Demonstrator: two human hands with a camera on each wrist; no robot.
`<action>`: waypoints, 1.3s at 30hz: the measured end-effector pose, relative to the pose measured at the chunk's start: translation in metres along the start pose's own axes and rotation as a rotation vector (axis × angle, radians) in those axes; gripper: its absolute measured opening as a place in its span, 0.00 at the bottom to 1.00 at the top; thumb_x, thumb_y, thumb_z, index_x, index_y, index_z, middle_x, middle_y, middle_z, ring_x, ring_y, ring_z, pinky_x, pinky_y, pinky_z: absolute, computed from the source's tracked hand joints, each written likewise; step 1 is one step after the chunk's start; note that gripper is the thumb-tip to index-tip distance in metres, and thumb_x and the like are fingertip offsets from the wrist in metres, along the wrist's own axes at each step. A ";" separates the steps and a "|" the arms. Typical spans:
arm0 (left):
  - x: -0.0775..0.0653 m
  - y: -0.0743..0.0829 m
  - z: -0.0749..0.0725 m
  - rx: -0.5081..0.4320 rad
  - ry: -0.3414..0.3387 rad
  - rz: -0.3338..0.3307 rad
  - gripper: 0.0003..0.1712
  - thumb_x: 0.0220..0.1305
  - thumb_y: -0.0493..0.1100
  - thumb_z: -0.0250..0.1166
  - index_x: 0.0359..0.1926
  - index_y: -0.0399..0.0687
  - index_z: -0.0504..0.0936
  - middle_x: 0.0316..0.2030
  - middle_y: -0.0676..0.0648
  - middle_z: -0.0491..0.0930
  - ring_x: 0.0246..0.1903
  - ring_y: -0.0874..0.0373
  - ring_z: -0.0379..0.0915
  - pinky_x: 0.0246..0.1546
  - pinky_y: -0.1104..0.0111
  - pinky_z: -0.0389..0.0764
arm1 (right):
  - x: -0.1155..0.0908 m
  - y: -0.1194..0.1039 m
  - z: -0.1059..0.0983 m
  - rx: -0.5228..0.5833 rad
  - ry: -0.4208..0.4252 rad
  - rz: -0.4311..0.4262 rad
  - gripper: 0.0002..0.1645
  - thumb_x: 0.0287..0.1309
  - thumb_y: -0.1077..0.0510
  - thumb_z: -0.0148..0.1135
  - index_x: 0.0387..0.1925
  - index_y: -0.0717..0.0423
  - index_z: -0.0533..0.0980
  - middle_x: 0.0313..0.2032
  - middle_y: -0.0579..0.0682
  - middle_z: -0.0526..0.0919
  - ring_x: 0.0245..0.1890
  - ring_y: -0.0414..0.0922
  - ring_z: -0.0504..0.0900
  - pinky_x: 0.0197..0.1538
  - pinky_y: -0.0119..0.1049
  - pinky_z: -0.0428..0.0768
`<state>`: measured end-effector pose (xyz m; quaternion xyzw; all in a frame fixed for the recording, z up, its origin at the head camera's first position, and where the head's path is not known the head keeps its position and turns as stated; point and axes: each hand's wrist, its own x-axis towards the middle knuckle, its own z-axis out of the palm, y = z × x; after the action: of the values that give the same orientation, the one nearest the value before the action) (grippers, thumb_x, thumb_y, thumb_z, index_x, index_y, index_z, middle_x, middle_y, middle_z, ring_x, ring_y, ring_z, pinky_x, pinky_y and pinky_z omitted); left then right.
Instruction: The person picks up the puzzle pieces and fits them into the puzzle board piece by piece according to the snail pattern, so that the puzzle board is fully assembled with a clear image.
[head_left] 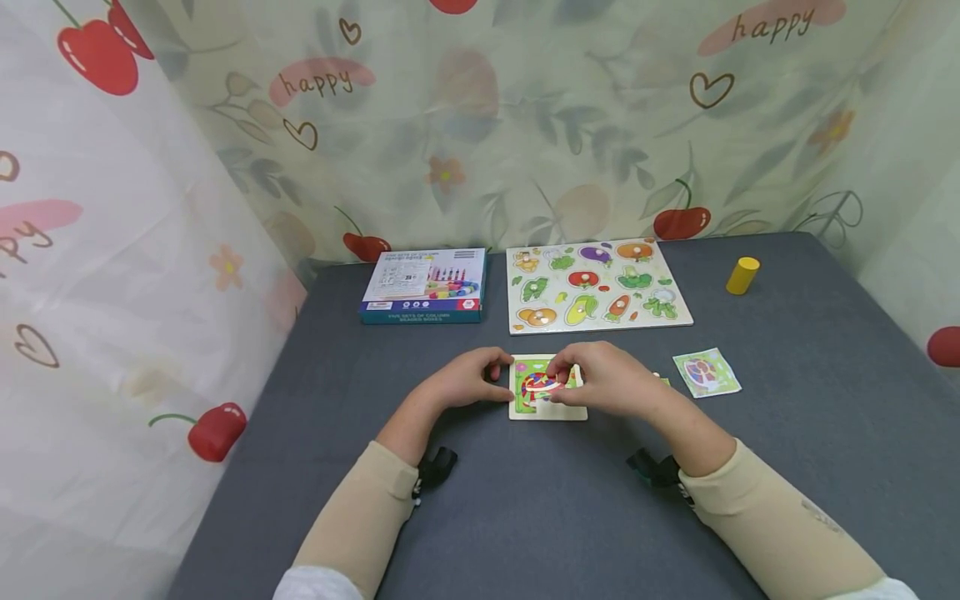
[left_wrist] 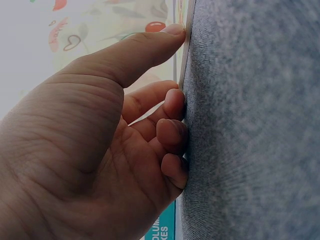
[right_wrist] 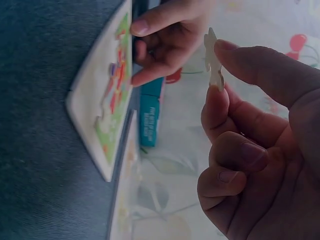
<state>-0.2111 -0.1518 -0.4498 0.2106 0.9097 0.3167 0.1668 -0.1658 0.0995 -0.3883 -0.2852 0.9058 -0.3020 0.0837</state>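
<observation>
A small wooden jigsaw board (head_left: 564, 412) with a pale rim and a colourful picture in it lies flat on the table. My left hand (head_left: 471, 380) is at its left side, thumb and index finger touching the edge, the other fingers (left_wrist: 172, 135) curled by the cloth. Above the board's right part is my right hand (head_left: 609, 382). It pinches a thin, pale jigsaw piece (right_wrist: 214, 62) between thumb and index finger, seen nearly edge-on in the right wrist view. The piece's printed face is mostly hidden. A bare patch shows in the lower part of the picture.
A square picture card (head_left: 707, 372) lies right of my right hand, with a small item (head_left: 662, 379) partly hidden beside the wrist. Behind are a blue-edged box (head_left: 423, 287), a vegetable puzzle board (head_left: 551, 287) and a yellow cylinder (head_left: 742, 276). Patterned curtains surround the grey table (head_left: 540, 517).
</observation>
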 end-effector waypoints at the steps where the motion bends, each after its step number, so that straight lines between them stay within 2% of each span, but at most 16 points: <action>1: 0.000 0.000 0.000 0.003 0.000 0.000 0.31 0.51 0.54 0.72 0.55 0.52 0.74 0.33 0.49 0.70 0.34 0.57 0.67 0.34 0.65 0.66 | 0.001 0.001 0.002 0.003 -0.012 0.010 0.17 0.47 0.49 0.73 0.40 0.48 0.80 0.30 0.38 0.78 0.29 0.41 0.74 0.34 0.37 0.71; 5: 0.001 -0.001 0.000 0.006 0.001 0.004 0.31 0.52 0.54 0.72 0.56 0.52 0.74 0.33 0.49 0.70 0.35 0.58 0.67 0.35 0.64 0.66 | 0.006 0.006 0.010 0.010 -0.037 0.042 0.17 0.47 0.49 0.73 0.39 0.48 0.81 0.29 0.37 0.79 0.33 0.41 0.75 0.37 0.38 0.72; 15: -0.002 -0.001 0.000 0.006 0.003 0.009 0.31 0.52 0.54 0.72 0.56 0.51 0.74 0.33 0.49 0.70 0.35 0.57 0.67 0.35 0.65 0.66 | 0.013 0.021 0.027 -0.033 -0.070 0.042 0.16 0.46 0.49 0.73 0.38 0.49 0.82 0.24 0.38 0.77 0.27 0.39 0.73 0.34 0.37 0.70; 29: -0.002 0.000 -0.001 -0.007 -0.006 0.010 0.32 0.52 0.54 0.72 0.56 0.51 0.74 0.34 0.49 0.70 0.36 0.57 0.67 0.36 0.64 0.66 | 0.015 0.026 0.036 -0.092 -0.086 0.070 0.14 0.46 0.50 0.73 0.36 0.49 0.82 0.22 0.38 0.75 0.25 0.39 0.72 0.31 0.36 0.69; 36: -0.001 -0.002 0.000 -0.005 -0.004 0.016 0.31 0.52 0.54 0.72 0.56 0.51 0.74 0.33 0.49 0.69 0.35 0.57 0.67 0.35 0.64 0.66 | 0.015 0.025 0.039 -0.149 -0.060 0.127 0.11 0.44 0.48 0.74 0.31 0.45 0.85 0.26 0.37 0.80 0.27 0.37 0.73 0.35 0.37 0.73; 39: -0.001 -0.002 0.000 -0.007 -0.001 0.018 0.31 0.52 0.55 0.72 0.55 0.51 0.74 0.33 0.49 0.70 0.35 0.57 0.67 0.35 0.65 0.66 | 0.014 0.023 0.039 -0.194 -0.056 0.112 0.08 0.45 0.47 0.74 0.28 0.43 0.86 0.28 0.36 0.81 0.27 0.36 0.74 0.34 0.36 0.74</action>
<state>-0.2107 -0.1539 -0.4512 0.2184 0.9066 0.3211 0.1651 -0.1753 0.0865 -0.4332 -0.2492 0.9426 -0.1994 0.0977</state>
